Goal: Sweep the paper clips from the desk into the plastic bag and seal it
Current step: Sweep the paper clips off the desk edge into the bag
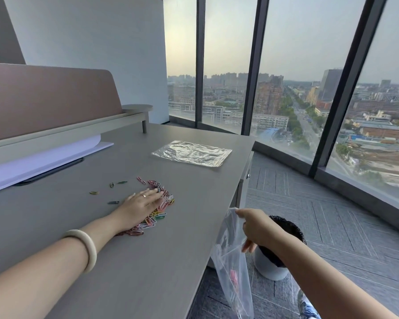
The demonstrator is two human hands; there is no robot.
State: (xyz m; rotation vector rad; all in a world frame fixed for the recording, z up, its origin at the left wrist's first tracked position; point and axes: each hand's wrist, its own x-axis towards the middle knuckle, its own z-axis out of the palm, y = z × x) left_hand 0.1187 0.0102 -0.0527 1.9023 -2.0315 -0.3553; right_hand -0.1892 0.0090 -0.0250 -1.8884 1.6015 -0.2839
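head view:
left hand [145, 202]: flat, fingers spread over the paper clips [158, 210] pile mid-desk [148, 272]
right hand [255, 229]: pinching the plastic bag [230, 268] mouth at desk edge
strays [113, 202]: behind palm
advice: gather strays, push toward mouth, keep it wide and against the edge

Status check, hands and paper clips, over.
Left hand flat on the paper clips, a few strays apart. Right hand holds the plastic bag open at the desk edge. Second bag lies unused. Path clear.

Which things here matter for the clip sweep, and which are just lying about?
In the job: paper clips; left hand on them; plastic bag held by right hand at desk edge.
Lying about: flat bag; white paper; bin.
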